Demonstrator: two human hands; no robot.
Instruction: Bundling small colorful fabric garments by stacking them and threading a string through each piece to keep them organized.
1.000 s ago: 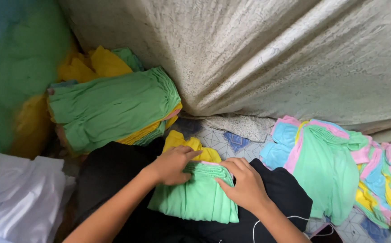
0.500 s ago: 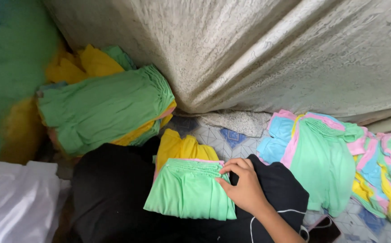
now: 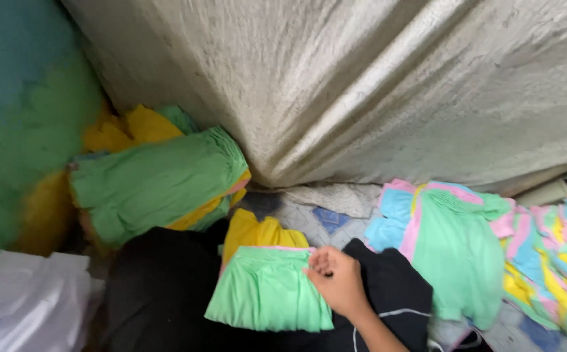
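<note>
Your right hand (image 3: 339, 281) pinches the right edge of the folded green garment (image 3: 267, 296) on your lap; your left hand is out of view.

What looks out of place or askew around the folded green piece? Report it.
Nothing is damaged or spilled. The right hand rests on the folded green garment, which lies neat on black fabric. The pastel garments to the right are unfolded and strewn loosely, and a yellow piece pokes out crumpled behind the fold. The left hand is out of view.

Folded garment (image 3: 267, 293) lies on lap, stack (image 3: 156, 186) behind-left.
</note>
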